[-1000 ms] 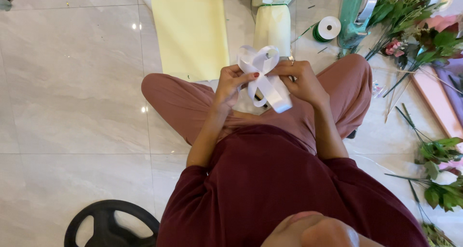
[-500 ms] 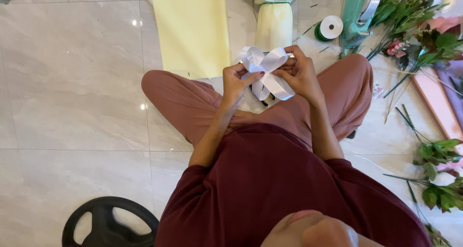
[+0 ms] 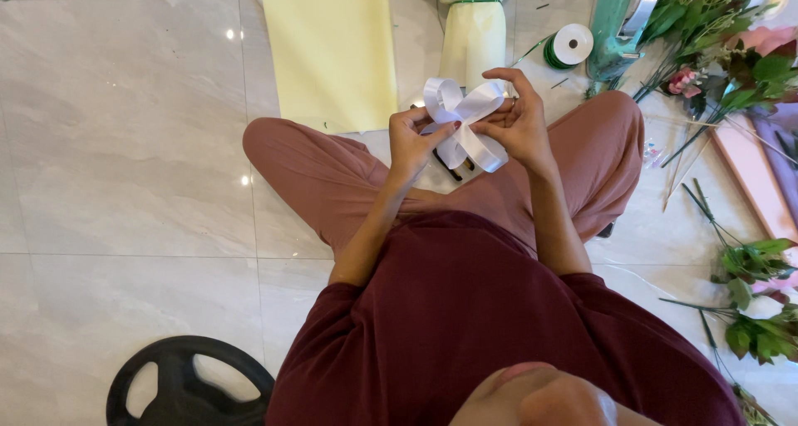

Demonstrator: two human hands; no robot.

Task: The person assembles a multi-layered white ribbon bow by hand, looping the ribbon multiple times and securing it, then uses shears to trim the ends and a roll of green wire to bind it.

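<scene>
Above the lap, both hands — left hand point(image 3: 411, 143), right hand point(image 3: 522, 123) — grip-pinch a white ribbon bow point(image 3: 461, 118).

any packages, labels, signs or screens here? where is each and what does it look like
No screens, signs or readable labels show.
Wrapped bundle: top centre on the floor, pale yellow paper, white paper above a green tie.
Ribbon spool: right of the bundle, round, white with a green edge.
Paper sheet: flat, pale yellow, upper left of the hands.
Pink flat box or sheet: right edge, long; cannot tell which.
Left hand and right hand hold a white ribbon bow.
</scene>
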